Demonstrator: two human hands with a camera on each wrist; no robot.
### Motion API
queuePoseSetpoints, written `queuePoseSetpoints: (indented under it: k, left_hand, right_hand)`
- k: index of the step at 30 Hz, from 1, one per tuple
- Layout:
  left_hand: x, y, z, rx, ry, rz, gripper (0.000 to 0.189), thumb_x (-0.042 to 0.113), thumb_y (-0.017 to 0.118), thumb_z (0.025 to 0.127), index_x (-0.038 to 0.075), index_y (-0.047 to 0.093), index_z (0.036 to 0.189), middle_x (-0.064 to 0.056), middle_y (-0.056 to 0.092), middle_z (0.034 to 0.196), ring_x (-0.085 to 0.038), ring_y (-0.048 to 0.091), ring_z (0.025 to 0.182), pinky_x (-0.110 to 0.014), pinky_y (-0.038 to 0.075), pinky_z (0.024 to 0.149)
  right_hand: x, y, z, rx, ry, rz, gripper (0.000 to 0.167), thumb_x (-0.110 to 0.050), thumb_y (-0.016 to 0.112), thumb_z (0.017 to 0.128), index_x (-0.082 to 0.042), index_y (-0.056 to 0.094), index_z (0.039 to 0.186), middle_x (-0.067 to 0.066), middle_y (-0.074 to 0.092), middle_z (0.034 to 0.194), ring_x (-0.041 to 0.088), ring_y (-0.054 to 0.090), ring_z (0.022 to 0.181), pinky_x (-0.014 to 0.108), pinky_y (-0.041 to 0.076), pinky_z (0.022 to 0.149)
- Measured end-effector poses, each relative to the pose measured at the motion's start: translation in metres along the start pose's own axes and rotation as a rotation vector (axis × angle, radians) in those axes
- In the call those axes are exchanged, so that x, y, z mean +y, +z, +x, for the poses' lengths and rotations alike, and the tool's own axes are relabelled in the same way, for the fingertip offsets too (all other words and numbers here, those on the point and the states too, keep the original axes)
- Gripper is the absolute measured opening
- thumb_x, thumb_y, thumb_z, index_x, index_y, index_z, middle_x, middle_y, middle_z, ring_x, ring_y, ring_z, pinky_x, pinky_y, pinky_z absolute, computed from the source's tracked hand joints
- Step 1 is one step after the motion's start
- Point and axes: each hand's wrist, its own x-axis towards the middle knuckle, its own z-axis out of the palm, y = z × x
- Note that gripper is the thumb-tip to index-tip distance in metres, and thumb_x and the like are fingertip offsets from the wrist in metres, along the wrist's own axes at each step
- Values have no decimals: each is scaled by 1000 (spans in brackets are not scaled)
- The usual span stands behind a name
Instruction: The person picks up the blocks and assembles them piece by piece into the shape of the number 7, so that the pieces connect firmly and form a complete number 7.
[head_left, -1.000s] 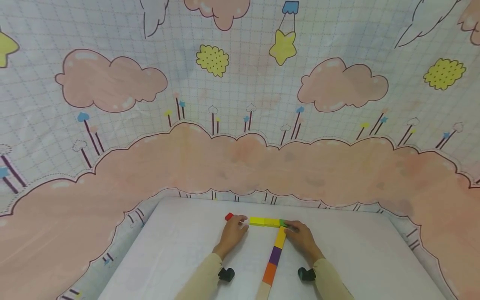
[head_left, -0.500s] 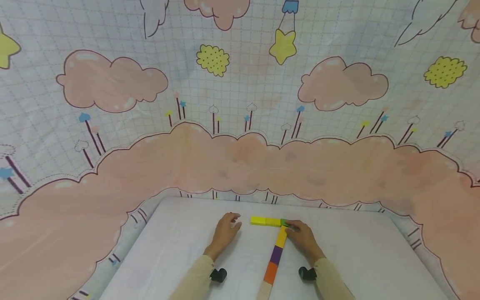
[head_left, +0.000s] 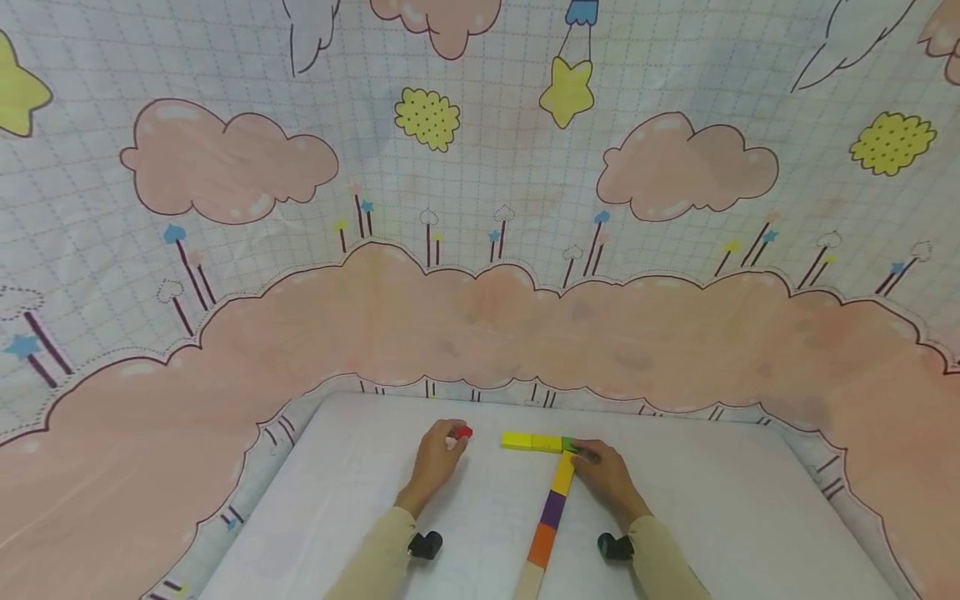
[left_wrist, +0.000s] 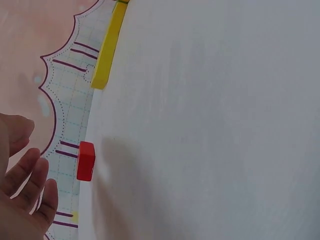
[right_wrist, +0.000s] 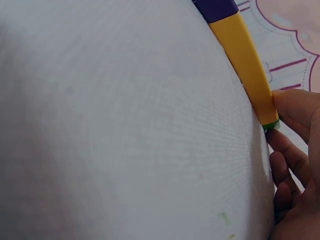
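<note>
A small red block point(head_left: 464, 432) stands at the far side of the white table. Around its left side lies my left hand point(head_left: 437, 454), fingers loosely bent; in the left wrist view a gap separates these fingers from the red block point(left_wrist: 86, 161). My right hand point(head_left: 603, 473) pinches at the corner where two rows of blocks meet. Its thumb touches the end of an orange-yellow block point(right_wrist: 250, 70), and its index finger is at a green block point(right_wrist: 270, 125), mostly hidden by the hand. Bright yellow blocks point(head_left: 517, 441) run left from the green one.
From the corner, a purple block point(head_left: 552, 509), an orange block point(head_left: 541, 546) and a tan block point(head_left: 528, 581) continue the row toward the front edge. Printed cloth point(head_left: 480, 325) hangs behind the white table point(head_left: 322, 475). A dark camera mount sits on each wrist.
My left hand has moved left past the red block, which was hidden behind it half a second ago and now shows right of its fingertips. My right hand has stayed at the corner.
</note>
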Motion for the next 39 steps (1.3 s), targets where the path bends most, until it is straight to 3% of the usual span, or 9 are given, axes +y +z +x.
queuePoseSetpoints:
  k: [7,12,22,32,39]
  left_hand:
    - [-12,-6,5,16,3,-28,27,6,65,92,2,66,118,-14,67,110,-29,63,103,-45,53,88]
    - [-20,-9,10,-23,-47,-85,28,8,63,94,3,64,122,-15,66,118,-31,61,111,-48,51,96]
    - [-30,-8,13,-74,-115,-103,31,11,61,96,5,62,126,-15,63,126,-32,58,119,-49,48,102]
    - [-38,-3,17,-146,-104,-55,33,10,61,96,5,61,128,-13,63,118,-29,57,112,-50,46,100]
    - [-38,1,20,-176,-131,-37,37,10,62,95,7,60,132,-13,63,122,-30,55,114,-51,44,103]
  right_hand:
    - [-1,-1,0,-1,-14,3,33,-25,65,93,-19,66,126,12,58,137,35,48,131,59,34,112]
    - [-1,-2,-1,3,-25,0,33,-25,66,93,-20,66,126,10,59,137,33,48,131,58,34,112]
    - [-1,-1,-1,-3,-12,-3,33,-25,66,93,-21,66,126,9,58,137,33,48,131,59,34,111]
    - [-1,-2,-1,3,9,10,35,-29,65,93,-21,65,127,9,57,139,33,46,133,59,33,112]
    - [-3,-3,-2,-2,30,13,35,-29,65,93,-23,65,127,8,56,140,33,45,134,60,33,112]
